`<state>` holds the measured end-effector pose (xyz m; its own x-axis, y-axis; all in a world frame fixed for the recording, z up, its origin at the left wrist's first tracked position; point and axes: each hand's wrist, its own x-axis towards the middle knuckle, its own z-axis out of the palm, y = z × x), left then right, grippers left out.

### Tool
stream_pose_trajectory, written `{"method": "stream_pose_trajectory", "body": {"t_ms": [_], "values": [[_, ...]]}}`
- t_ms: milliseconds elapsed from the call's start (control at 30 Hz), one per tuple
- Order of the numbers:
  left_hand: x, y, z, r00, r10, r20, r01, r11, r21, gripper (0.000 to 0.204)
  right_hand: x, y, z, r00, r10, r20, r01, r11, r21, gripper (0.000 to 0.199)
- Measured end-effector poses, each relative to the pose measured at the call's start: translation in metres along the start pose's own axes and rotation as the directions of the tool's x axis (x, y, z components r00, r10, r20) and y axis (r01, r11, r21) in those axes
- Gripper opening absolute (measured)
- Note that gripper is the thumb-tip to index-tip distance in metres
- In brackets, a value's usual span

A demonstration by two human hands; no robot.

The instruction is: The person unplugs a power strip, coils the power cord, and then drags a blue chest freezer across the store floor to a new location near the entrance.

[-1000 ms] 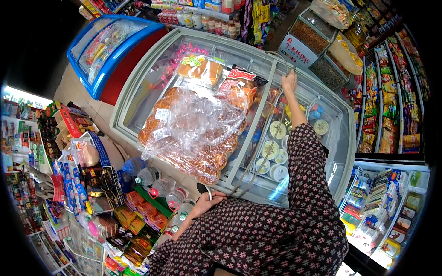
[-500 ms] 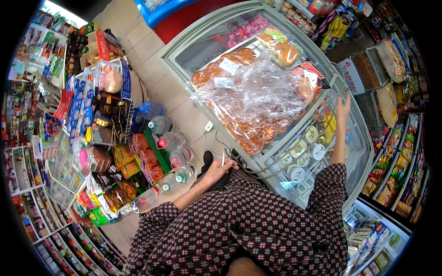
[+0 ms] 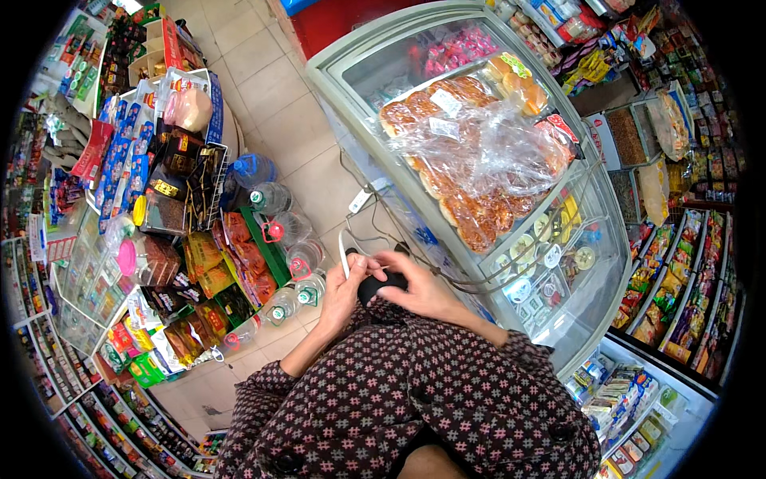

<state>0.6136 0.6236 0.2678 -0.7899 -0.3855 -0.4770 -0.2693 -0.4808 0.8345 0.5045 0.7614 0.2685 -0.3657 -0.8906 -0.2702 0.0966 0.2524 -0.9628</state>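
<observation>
1. Head view, centre of the frame: the person's left hand point(image 3: 345, 283) and right hand point(image 3: 420, 289) meet over a small black object point(image 3: 381, 285), fingers curled narrowly around it. The left hand also pinches a thin white cord point(image 3: 343, 254) that loops upward from it.

2. Head view, right of centre: the hands sit just beside the curved glass lid of a chest freezer point(image 3: 594, 299). A clear bag of buns point(image 3: 479, 160) lies on the glass.

3. Head view, left of centre: water bottles point(image 3: 287, 231) and snack packets point(image 3: 211, 267) crowd the tiled floor point(image 3: 271, 104) near the hands.

4. Risk, as judged from here: with both grips shallow, the black object could slip and fall among the bottles. The loose cord could snag on the freezer's rim if pulled sideways.
</observation>
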Motion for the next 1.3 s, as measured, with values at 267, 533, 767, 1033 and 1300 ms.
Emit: {"method": "stream_pose_trajectory", "body": {"t_ms": [267,533,767,1033,1300], "values": [[-0.009,0.033,-0.065,0.990,0.108,0.092,-0.106,0.994,-0.026,0.028,0.047,-0.001,0.068,0.914,0.140,0.380,-0.172,0.984,0.052,0.057],[0.008,0.027,-0.143,0.983,0.074,0.166,-0.074,0.997,-0.004,0.038,0.077,0.003,0.093,0.991,0.063,0.120,-0.097,0.948,0.302,0.052],[0.068,-0.060,-0.211,0.996,-0.059,0.063,0.045,0.979,0.200,0.039,0.142,-0.006,0.064,0.987,0.086,0.136,-0.119,0.958,0.261,0.026],[0.122,-0.174,-0.182,1.000,0.022,0.002,-0.020,0.912,0.411,0.069,0.173,-0.030,0.059,0.988,0.109,0.107,-0.130,0.968,0.216,0.018],[0.184,-0.151,-0.175,0.972,0.231,-0.052,-0.226,0.970,0.087,0.041,0.158,-0.121,0.066,0.989,0.103,0.106,-0.129,0.951,0.282,0.019]]}}
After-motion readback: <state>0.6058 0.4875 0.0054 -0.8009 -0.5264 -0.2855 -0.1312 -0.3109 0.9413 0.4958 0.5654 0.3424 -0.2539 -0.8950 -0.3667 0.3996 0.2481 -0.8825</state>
